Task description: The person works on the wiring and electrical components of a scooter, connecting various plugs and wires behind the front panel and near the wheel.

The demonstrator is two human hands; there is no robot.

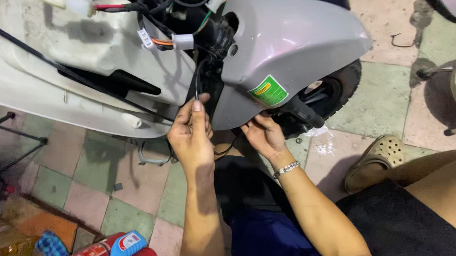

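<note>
1. The left hand is raised in front of the scooter's steering column, fingers drawn together and pinching a thin black cable that runs up toward the bundle of wires above.
2. The right hand, with a metal wristwatch on its wrist, reaches under the lower edge of the grey front panel; its fingers curl up behind that edge, and I cannot tell whether they grip anything.
3. The grey front panel carries a green sticker near its lower edge and sits just beside the white body panel.
4. White connectors with orange and red wires hang loose between the two panels.
5. The front tyre stands on the tiled floor behind the right hand.
6. Red spray cans lie at the floor's near left edge; a beige clog rests to the right.
</note>
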